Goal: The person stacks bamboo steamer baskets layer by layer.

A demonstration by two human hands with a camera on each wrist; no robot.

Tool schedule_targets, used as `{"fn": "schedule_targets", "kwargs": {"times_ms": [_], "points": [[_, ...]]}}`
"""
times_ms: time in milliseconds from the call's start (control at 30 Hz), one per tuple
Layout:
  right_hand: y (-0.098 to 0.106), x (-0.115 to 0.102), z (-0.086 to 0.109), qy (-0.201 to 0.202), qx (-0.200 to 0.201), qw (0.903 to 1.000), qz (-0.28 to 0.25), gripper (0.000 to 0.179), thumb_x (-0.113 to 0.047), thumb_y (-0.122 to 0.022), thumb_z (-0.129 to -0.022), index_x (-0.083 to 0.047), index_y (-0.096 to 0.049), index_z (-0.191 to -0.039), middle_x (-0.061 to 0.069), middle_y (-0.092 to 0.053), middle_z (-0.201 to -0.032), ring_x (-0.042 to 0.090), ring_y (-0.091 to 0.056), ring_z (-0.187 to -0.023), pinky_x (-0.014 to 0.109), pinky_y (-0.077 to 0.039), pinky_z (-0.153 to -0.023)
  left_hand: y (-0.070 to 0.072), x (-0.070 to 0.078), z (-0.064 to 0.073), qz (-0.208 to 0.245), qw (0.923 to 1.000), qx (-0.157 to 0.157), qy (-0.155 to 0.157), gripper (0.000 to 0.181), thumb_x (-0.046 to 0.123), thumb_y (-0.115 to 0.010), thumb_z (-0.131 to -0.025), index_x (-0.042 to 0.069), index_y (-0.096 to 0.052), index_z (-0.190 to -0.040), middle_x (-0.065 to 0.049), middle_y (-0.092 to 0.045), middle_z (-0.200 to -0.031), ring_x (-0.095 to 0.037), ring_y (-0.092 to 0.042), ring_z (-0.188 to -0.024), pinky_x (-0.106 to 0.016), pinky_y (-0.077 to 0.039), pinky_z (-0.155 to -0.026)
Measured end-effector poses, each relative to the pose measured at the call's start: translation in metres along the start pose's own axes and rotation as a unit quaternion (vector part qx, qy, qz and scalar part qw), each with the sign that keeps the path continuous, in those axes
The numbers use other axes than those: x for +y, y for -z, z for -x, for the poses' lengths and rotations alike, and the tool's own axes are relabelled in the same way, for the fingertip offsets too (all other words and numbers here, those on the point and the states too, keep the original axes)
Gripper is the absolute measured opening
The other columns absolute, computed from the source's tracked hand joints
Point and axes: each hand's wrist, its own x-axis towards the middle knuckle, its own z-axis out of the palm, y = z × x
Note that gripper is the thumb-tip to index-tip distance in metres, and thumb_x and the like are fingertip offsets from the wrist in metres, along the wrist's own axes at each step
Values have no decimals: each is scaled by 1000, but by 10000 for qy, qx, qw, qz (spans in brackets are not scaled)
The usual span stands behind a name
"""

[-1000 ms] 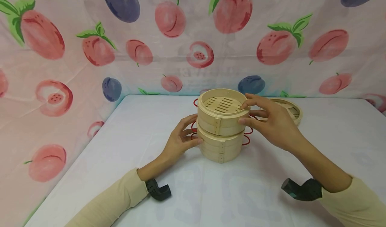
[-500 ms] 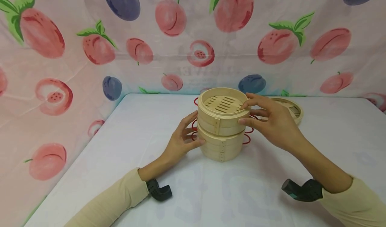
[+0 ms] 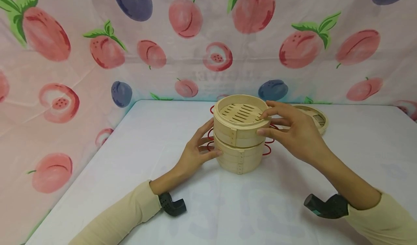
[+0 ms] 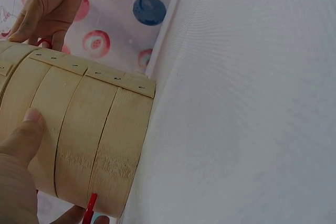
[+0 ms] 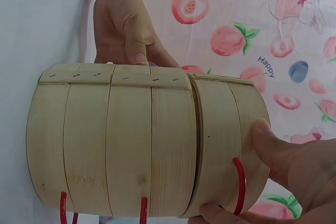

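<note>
A stack of bamboo steamer baskets with red loop handles stands on the table, its slatted inside showing from above. My left hand [image 3: 195,151] grips the lower part of the stack [image 3: 239,160], thumb on the front wall and fingers reaching round the left side. My right hand [image 3: 293,129] holds the top basket [image 3: 224,129] by its right side, with the thumb on the outer wall and a finger over the rim. In the right wrist view, a thin dark gap [image 5: 197,135] runs between the top basket and the part below.
A round bamboo lid [image 3: 320,120] lies behind my right hand, partly hidden by it. White cloth covers the table [image 3: 260,208], and a fruit-print cloth [image 3: 202,24] hangs behind and to the left. Black wrist devices [image 3: 172,205] sit at both cuffs.
My left thumb has slid slightly right along the lower wall. The top basket's front strip sits a little further left against the strip below it. My right hand keeps its hold.
</note>
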Motion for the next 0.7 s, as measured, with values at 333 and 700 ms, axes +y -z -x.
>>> {"fn": "schedule_targets", "kwargs": {"times_ms": [333,700], "points": [[-2,-2,2,207,-47,9998,-25,32,-16,-81,-76,-8,-65,-102,14,-44,-141,37,-63,-102,35,-53,-78,3,-22,-3,-110,9999,2,-127,91,-4,-74,-80,32,-28,-150,7,-32,-151,-26,-56,-114,-52,-48,-88],[6,-2,2,-181,-562,9980,232,57,-37,-76,-81,-14,-52,-126,12,-40,-143,39,-60,-108,47,-52,-82,2,-1,-1,-182,9998,24,52,87,-2,-74,-81,23,-28,-151,-1,-34,-151,-32,-52,-117,-59,-43,-91]]}}
